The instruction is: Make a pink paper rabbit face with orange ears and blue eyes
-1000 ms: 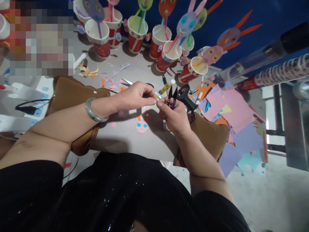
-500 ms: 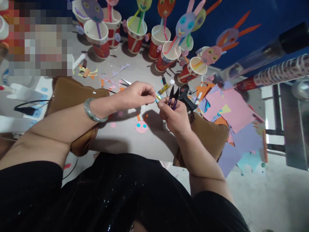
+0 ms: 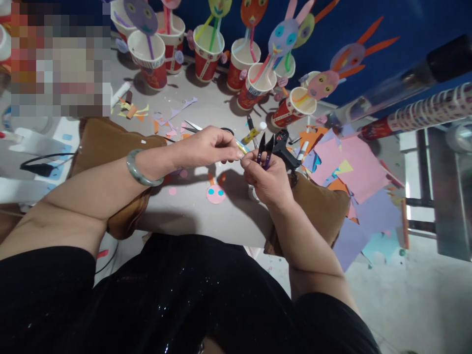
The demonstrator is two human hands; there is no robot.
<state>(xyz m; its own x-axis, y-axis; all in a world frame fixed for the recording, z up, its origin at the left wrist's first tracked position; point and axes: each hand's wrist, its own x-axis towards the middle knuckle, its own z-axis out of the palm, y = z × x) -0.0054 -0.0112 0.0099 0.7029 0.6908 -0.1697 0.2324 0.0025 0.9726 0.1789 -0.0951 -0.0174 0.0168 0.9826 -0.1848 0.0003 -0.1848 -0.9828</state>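
On the table before me lies a pink round paper face (image 3: pixel 215 193) with two blue eyes and orange ears. My left hand (image 3: pixel 217 146), with a bangle on its wrist, is closed in a pinch. Its fingertips meet those of my right hand (image 3: pixel 268 179) above the face, and whatever small thing they pinch is too small to name. A pair of black-bladed thread snips (image 3: pixel 266 151) with purple handles sits in the curled fingers of my right hand, blades pointing up. Just beyond the fingertips show a yellow marker (image 3: pixel 254 132) and a black glue gun (image 3: pixel 283 150).
Red paper cups (image 3: pixel 207 59) with straw-mounted paper faces line the back. Brown cushions (image 3: pixel 121 142) flank the work area. Coloured paper sheets (image 3: pixel 359 167) pile up at right, near a stack of cups (image 3: pixel 416 115). Scissors (image 3: pixel 191 127) and paper scraps (image 3: pixel 136 110) lie behind my left hand.
My left hand has shifted slightly right, so its fingertips now touch those of my right hand. The snips stay in the right hand, and the paper face has not moved.
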